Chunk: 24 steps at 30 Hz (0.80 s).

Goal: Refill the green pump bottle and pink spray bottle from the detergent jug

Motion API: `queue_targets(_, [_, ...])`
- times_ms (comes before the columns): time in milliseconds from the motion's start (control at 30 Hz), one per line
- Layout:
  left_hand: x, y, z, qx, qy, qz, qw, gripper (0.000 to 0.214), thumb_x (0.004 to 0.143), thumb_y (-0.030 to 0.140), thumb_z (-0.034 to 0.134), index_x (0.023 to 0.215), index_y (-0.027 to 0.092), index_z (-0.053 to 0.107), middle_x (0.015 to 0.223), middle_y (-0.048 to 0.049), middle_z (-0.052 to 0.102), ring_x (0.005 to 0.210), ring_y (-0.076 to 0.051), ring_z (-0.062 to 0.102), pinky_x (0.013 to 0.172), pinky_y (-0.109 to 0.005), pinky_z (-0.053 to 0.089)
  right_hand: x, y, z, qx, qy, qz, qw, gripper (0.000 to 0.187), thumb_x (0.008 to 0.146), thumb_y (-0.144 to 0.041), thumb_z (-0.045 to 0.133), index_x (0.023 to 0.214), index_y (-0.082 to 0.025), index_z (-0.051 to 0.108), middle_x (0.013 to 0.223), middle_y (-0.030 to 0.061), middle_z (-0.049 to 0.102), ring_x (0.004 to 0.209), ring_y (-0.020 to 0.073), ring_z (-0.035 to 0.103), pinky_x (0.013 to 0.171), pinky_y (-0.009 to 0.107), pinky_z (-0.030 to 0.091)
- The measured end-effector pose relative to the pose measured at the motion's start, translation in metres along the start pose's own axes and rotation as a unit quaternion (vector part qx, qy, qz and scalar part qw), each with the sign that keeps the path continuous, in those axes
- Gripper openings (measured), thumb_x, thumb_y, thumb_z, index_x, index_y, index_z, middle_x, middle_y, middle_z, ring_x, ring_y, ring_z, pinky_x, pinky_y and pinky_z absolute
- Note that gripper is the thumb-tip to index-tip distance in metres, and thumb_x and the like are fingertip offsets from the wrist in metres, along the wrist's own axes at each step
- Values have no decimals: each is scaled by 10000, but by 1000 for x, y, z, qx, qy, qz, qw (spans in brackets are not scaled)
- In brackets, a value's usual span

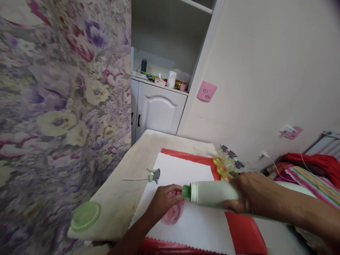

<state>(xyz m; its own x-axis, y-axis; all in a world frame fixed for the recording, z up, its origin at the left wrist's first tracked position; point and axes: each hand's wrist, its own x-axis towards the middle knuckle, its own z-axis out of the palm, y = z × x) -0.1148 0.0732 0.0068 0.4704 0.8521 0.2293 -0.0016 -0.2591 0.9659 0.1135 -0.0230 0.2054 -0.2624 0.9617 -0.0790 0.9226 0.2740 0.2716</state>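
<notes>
My left hand is wrapped around the upper part of a clear pink bottle standing on a white sheet. My right hand grips a large pale green bottle, held almost level with its neck to the left. The green spout of that bottle meets the top of the pink bottle, close to my left fingers. Whether liquid flows cannot be seen. A grey and green spray pump with a thin tube lies at the sheet's left edge. A round green cap sits at the near left table corner.
Under the white sheet is a red sheet on the pale table. Yellow and clear small containers and dark sunglasses stand at the back right. A flowered curtain hangs left; a white cabinet is behind.
</notes>
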Motion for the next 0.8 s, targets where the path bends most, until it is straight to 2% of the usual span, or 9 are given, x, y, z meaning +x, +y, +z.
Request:
queue_targets(500, [-1,0,-1,9,-1,2,1000,191,741,230,675,907,168,747,849,-38,754,826,-209,662,764,-273,472,2,0,-1,2,-6,1,1000,338,769,-510,603,712,-184,672,647,103,727,561,282,690,471,285,264])
queue_targets(800, [-1,3,0,1,-3,-3,1000,197,737,251,675,908,180,744,877,-38,764,854,-223,673,788,-297,487,2,-3,-5,14,-10,2,1000,323,773,-488,602,697,-182,671,625,92,719,539,255,678,457,277,273])
